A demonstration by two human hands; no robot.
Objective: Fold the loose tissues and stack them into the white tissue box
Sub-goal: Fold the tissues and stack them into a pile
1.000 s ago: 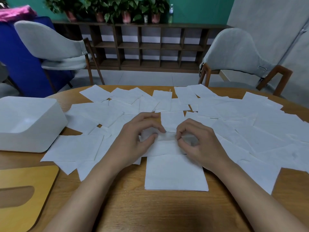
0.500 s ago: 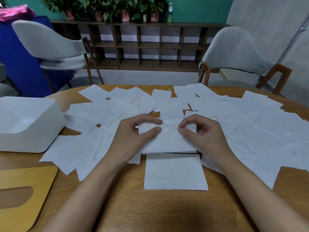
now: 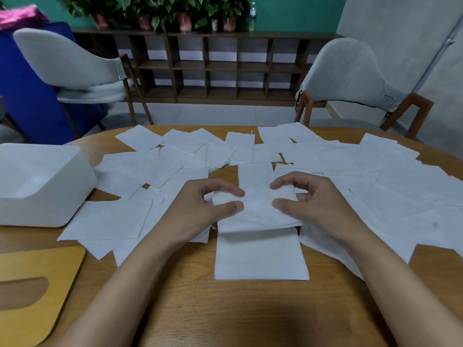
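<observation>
A folded white tissue (image 3: pixel 255 211) is lifted a little above the table at the centre. My left hand (image 3: pixel 200 211) pinches its left edge between thumb and forefinger, and my right hand (image 3: pixel 315 206) pinches its right edge the same way. Just below it, nearer to me, a flat stack of folded tissues (image 3: pixel 260 256) lies on the wood. Many loose tissues (image 3: pixel 375 176) are spread over the far half of the table. The white tissue box (image 3: pixel 42 186) stands open at the left edge, its inside looking bare.
A wooden lid with an oval slot (image 3: pixel 32 291) lies at the near left. The round wooden table (image 3: pixel 225 316) shows bare wood close to me. Two grey chairs (image 3: pixel 350 78) and a dark shelf unit (image 3: pixel 225 68) stand beyond the table.
The tissue between my hands has been drawn toward me and spread flatter; my hands have moved apart to its left and right edges.
</observation>
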